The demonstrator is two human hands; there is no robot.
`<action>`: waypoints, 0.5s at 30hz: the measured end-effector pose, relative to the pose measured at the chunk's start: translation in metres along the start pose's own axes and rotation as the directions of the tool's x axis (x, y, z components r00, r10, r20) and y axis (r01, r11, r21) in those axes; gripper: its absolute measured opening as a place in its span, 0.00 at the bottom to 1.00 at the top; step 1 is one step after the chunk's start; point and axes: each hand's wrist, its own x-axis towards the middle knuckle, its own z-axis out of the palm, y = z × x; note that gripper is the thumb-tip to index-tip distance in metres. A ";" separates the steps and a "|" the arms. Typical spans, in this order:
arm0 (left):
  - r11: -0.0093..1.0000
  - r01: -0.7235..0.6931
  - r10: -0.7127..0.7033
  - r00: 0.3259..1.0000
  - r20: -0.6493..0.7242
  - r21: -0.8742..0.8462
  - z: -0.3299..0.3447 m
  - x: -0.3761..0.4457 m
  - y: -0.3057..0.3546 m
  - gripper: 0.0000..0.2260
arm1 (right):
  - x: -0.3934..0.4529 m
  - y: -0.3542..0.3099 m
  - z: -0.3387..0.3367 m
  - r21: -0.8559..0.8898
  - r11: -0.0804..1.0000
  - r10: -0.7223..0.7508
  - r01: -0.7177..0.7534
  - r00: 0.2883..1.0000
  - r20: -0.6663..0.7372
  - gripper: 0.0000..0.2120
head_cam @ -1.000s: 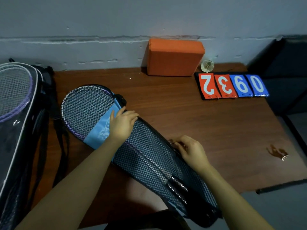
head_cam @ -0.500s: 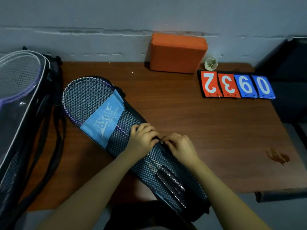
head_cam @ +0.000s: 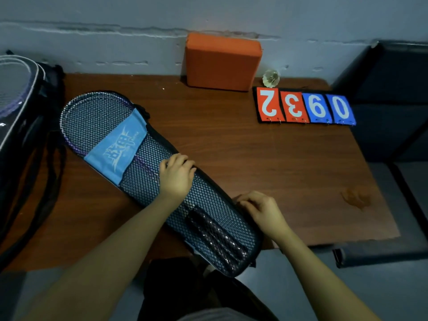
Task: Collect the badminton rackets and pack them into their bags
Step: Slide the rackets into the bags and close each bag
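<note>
One mesh bag [head_cam: 159,181] lies slantwise on the table [head_cam: 266,163], its round end toward the far left and its narrow end jutting past the near edge. Through the mesh two dark handles [head_cam: 217,237] show side by side, so it seems to hold two rackets [head_cam: 92,117], though the heads overlap under the netting and the one blue label [head_cam: 118,149], and I cannot count the frames for sure. The left hand [head_cam: 177,177] rests on top of the bag at its middle, fingers curled over the far edge, holding it down. The right hand [head_cam: 259,210] is at the bag's right edge nearer the handles, fingertips bunched in a pinching grip on the rim; what they pinch is too small and dark to make out. A second, larger bag [head_cam: 20,126] at the left is cut off by the frame, with one racket head dimly visible through its clear panel. By the wall stand one orange block [head_cam: 222,62] and one shuttlecock [head_cam: 271,78]. Beside these lies one scoreboard [head_cam: 303,107] with four cards, two red and two blue. One stain [head_cam: 355,196] marks the table's right side. A dark shape at the bottom edge is unclear.
</note>
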 end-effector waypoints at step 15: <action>0.957 -0.227 0.225 0.974 -0.032 -0.183 0.014 -0.053 0.059 0.17 | -0.010 0.004 -0.002 -0.088 0.989 -0.127 0.120 0.989 -0.079 0.08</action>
